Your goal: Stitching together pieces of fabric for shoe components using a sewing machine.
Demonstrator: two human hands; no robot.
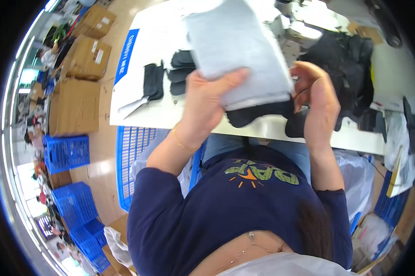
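A light grey, flat fabric piece (239, 46) is held up over the white table, tilted, its far end reaching the top of the view. My left hand (207, 96) grips its left side, thumb lying on top and the other fingers hidden beneath. At the lower right corner, my right hand (320, 103) has its fingers curled in against the edge; the exact pinch is partly hidden. Black fabric (258, 114) shows below the grey piece's lower edge. Small stacks of black fabric pieces (153, 83) lie on the table left of my hands.
A heap of black fabric (350, 69) covers the table's right side, beside a white machine (304, 34). A blue basket (123, 170) stands below the table's front left edge. Cardboard boxes (75, 108) and blue crates (74, 204) line the floor at left.
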